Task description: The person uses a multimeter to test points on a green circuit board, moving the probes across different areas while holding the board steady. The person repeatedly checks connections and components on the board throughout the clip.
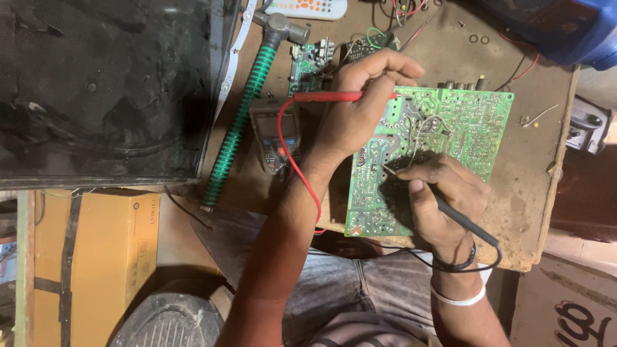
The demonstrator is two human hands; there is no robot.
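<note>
A large green circuit board (463, 125) lies solder side up on a brown workbench (533, 193). My left hand (360, 106) grips a red test probe (328, 97), its tip touching the board's upper left edge. In my right hand (443, 193) is a black test probe (466, 222), its metal tip pressed on the board's left middle. A red lead (292, 160) runs from the red probe toward a multimeter (275, 135) lying left of my left wrist.
A hammer with a green ribbed handle (241, 122) lies beside the multimeter. A dark flat screen (103, 90) fills the upper left. Small circuit boards (308, 61), a white remote control (308, 8), a blue object (565, 29) and a yellow carton (96, 257) surround the bench.
</note>
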